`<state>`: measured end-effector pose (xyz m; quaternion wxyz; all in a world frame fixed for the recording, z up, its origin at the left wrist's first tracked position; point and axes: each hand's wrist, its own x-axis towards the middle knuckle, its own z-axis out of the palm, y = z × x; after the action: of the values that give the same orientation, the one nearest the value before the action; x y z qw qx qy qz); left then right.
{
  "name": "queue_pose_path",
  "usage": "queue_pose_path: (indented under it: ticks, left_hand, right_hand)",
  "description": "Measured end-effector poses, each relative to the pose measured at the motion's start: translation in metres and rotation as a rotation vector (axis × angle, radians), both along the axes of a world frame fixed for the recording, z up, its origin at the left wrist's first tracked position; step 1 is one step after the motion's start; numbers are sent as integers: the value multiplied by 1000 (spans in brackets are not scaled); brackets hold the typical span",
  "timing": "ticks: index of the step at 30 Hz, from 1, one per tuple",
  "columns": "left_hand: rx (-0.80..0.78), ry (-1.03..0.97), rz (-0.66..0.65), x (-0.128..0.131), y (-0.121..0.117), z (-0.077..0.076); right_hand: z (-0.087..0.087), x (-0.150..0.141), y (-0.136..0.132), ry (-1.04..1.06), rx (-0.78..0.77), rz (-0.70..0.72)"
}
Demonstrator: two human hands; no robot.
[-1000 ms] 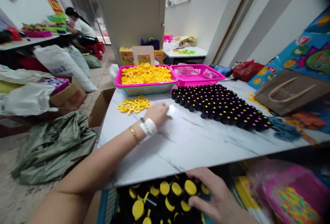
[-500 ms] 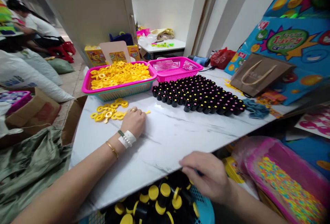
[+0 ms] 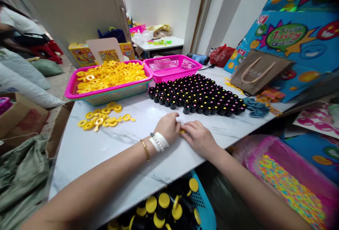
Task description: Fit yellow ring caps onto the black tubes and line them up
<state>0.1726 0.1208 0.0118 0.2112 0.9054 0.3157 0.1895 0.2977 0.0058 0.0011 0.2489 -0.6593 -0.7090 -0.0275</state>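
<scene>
My left hand [image 3: 169, 127] and my right hand [image 3: 198, 137] meet on the white marble table [image 3: 127, 145], fingers closed together around a small yellow piece [image 3: 182, 130] between them. What else they hold is hidden. Just beyond stand rows of small black tubes with pink tops [image 3: 197, 94]. Loose yellow rings [image 3: 102, 118] lie to the left. A pink basket full of yellow rings [image 3: 108, 78] sits behind them. Below the table edge a blue basket [image 3: 205, 208] holds black containers with yellow caps [image 3: 161, 205].
An empty pink basket [image 3: 172, 66] stands at the back. A brown paper bag [image 3: 258, 71] and bright blue boxes [image 3: 296, 42] are at the right. A pink tray of coloured candy [image 3: 288, 184] sits lower right. Sacks, cardboard boxes and another person [image 3: 18, 28] are at the left.
My right hand rose from the blue basket onto the table. My left hand slid right from the loose yellow rings, and the two hands now meet. The view turned left.
</scene>
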Motion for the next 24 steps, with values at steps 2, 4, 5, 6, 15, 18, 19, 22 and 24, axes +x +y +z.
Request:
queue_pose_path:
  ticks: [2,4,5,6,15,18,19,22,24]
  left_hand:
    - [-35,-33,84,21,5,1]
    - [-51,-14,145,39,10,2]
    - [-55,9,167,47,12,2]
    - [-57,31,181,54,14,2]
    - [11,95,162,38,8,0]
    - [-4,87,122,2,-1,1]
    - [-17,79,107,-9,-4,2]
    - [-54,54,56,-32,-13,1]
    - [-70,31,33,-36,-15,-2]
  right_hand:
    - [2,3,-13,-46,-9,-25]
    - [5,3,-27,-74,-36,4]
    - [7,3,-33,-77,-49,32]
    - [8,2,-39,-73,-57,61]
    - [0,-11,-49,135,38,134]
    - [-4,0,-40,116,59,69]
    - [-5,5,-35,109,78,62]
    - [-2,22,-17,198,151,63]
    - [4,28,-2,307,192,70]
